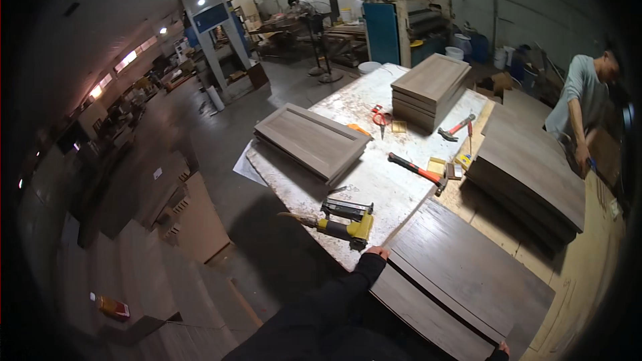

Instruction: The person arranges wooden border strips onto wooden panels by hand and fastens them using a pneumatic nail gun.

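Observation:
A dark brown wooden panel lies in front of me at the near end of the bench, over another wooden panel that shows along its near side. My left hand grips the upper panel by its near left corner, fingers closed on the edge. At the other end of that edge, my right hand has its fingers closed on the near right corner; most of this hand is hidden. Just beyond my left hand, a yellow and black nail gun rests on the white bench top.
Stacked cabinet doors stand at the bench's left edge, more boards at its far end. Hammers, red-handled scissors and a tape measure lie between. Dark panels are piled right, near a co-worker.

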`<act>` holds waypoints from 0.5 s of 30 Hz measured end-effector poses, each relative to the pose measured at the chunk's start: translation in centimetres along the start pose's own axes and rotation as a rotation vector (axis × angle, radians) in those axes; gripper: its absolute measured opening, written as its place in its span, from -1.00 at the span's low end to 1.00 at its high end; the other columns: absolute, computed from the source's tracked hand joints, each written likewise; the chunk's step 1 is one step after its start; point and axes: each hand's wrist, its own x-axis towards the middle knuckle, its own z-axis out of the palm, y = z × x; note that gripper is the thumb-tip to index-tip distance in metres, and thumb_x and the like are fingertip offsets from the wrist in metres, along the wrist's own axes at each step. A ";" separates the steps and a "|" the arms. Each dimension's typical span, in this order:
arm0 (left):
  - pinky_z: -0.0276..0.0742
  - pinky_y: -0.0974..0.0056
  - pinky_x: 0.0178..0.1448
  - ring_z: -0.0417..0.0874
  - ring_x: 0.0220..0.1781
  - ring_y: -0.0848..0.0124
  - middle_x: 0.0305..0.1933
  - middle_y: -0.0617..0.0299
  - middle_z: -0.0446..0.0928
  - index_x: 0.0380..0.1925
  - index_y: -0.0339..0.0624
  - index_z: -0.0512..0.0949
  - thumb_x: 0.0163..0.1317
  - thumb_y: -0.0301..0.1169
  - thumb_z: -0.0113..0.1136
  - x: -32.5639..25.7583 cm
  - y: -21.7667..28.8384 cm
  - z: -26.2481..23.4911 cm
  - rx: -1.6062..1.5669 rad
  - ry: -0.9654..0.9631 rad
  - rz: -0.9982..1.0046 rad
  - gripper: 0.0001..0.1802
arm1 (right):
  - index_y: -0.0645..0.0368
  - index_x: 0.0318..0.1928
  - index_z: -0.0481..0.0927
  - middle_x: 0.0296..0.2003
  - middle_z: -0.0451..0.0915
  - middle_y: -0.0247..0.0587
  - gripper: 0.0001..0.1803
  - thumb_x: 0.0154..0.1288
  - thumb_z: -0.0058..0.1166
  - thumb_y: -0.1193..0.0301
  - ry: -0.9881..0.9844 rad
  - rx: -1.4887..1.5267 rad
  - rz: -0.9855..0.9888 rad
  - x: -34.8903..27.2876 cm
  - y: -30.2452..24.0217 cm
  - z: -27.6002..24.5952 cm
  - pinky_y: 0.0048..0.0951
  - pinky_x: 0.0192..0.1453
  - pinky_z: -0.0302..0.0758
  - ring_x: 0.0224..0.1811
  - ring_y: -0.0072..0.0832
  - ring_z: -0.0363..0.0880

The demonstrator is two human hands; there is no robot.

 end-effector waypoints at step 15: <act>0.45 0.08 -0.33 0.57 -0.41 0.20 -0.51 0.10 0.53 -0.56 -0.12 0.57 0.04 -0.23 0.02 5.3 -12.0 3.6 0.411 0.101 0.244 -0.76 | 0.05 -0.54 0.45 -0.61 0.43 -0.40 -0.78 0.13 0.20 0.31 -0.316 0.119 0.676 4.1 -4.3 -5.0 -0.45 -0.41 0.40 -0.51 -0.58 0.41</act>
